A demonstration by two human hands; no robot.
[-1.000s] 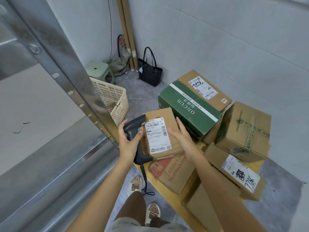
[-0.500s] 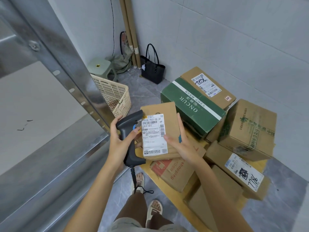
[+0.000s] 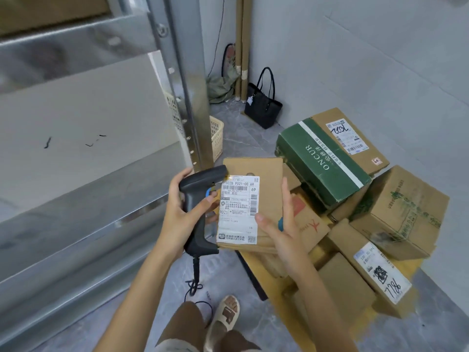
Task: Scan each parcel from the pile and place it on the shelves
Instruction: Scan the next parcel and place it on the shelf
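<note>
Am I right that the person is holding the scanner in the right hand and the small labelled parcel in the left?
Not quite: the head view shows the hands reversed. The left hand grips the scanner, and the right hand holds the small labelled parcel.

The held parcel [image 3: 253, 199] carries a white label [image 3: 239, 209] reading "502B P021-00 69" and "P021". At two o'clock, the green box [image 3: 322, 161] reads "ONCUR". The box [image 3: 373, 278] at four o'clock bears a handwritten "7786".

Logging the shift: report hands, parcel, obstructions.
Left hand grips barcode scanner. Right hand holds small labelled parcel, label up. Metal shelf alongside, nothing blocking.
</note>
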